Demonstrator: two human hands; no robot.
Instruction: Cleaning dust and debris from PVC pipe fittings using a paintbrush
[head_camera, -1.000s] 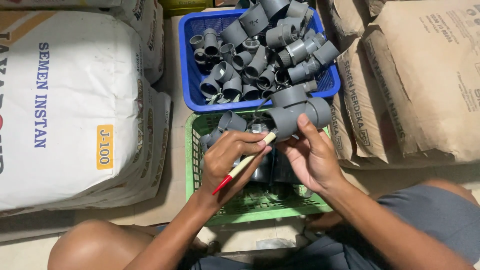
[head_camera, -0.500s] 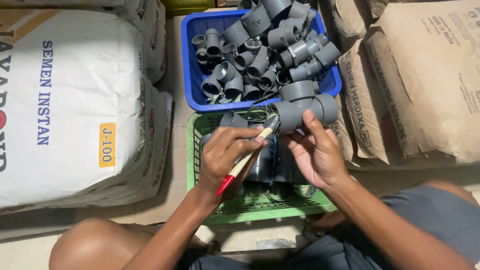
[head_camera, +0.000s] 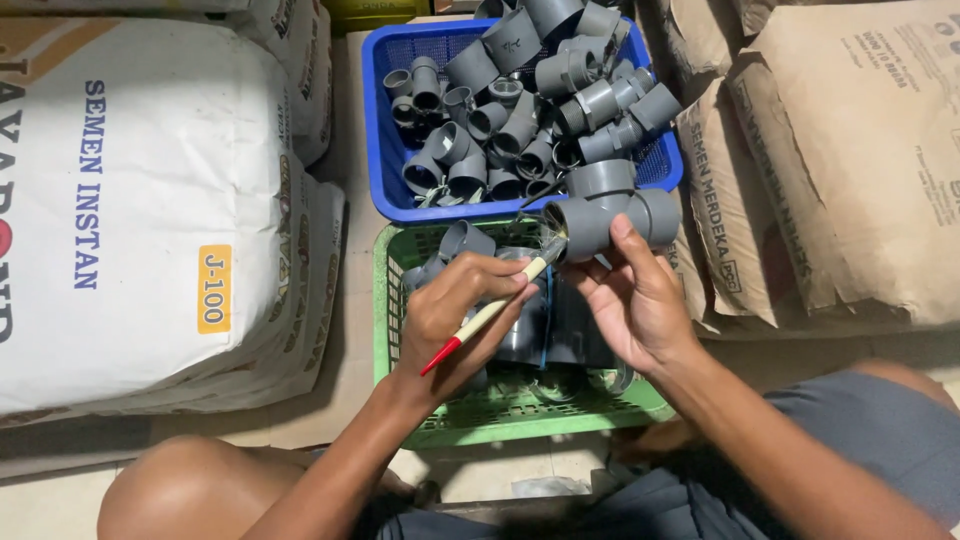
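My right hand (head_camera: 632, 296) grips a grey plastic tee pipe fitting (head_camera: 608, 212) and holds it above the green basket (head_camera: 520, 422). My left hand (head_camera: 462, 312) holds a small brush (head_camera: 492, 310) with a cream shaft and a red end. Its bristle tip sits at the open left socket of the tee fitting. A few grey fittings (head_camera: 462, 240) and a dark tin lie in the green basket under my hands.
A blue basket (head_camera: 382, 140) heaped with several grey pipe fittings stands just behind the green one. A large white sack (head_camera: 140, 210) lies to the left. Brown paper sacks (head_camera: 830, 160) are stacked on the right. My knees frame the bottom.
The tee fitting and brush have stayed together; the brush tip has shifted slightly at the fitting's left socket, and my hands have barely moved.
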